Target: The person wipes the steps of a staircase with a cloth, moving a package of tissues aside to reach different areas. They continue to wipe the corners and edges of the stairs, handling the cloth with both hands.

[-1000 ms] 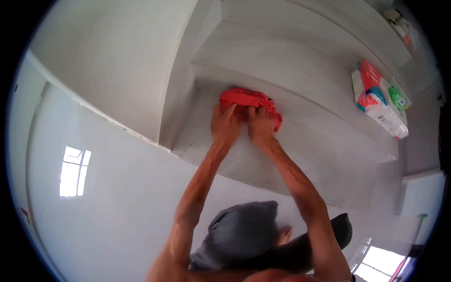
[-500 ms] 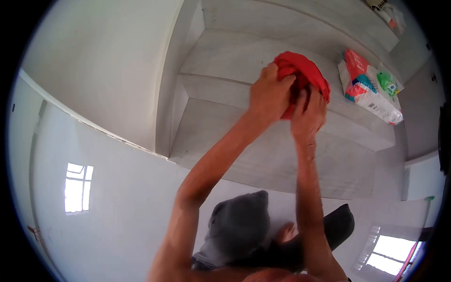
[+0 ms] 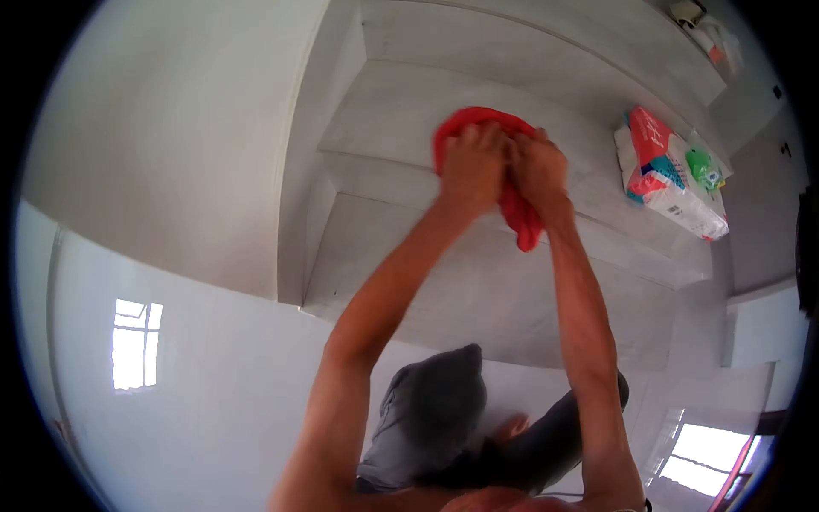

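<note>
A bunched red cloth (image 3: pixel 521 224) is under and between both hands at the stair-like ledge. Its rounded upper part shows beyond the fingers, and a narrow end hangs down between the wrists. My left hand (image 3: pixel 474 171) grips the cloth from the left, knuckles up, fingers curled into it. Close beside it, my right hand (image 3: pixel 541 171) has its fingers bent onto the cloth's right side. The fingertips of both hands are partly hidden in the fabric, and motion blurs them slightly.
Pale grey stepped shelves (image 3: pixel 409 102) run across the view. A plastic-wrapped pack (image 3: pixel 674 183) with a green item (image 3: pixel 704 169) on it lies at the right. A white wall panel (image 3: pixel 171 111) stands left. My bent knee (image 3: pixel 435 397) is below, over a glossy floor (image 3: pixel 230 384).
Both hands have shifted left with the red cloth. It was a compact round bundle; now it lies flatter, with one end trailing down. My right hand has come closer to the left.
</note>
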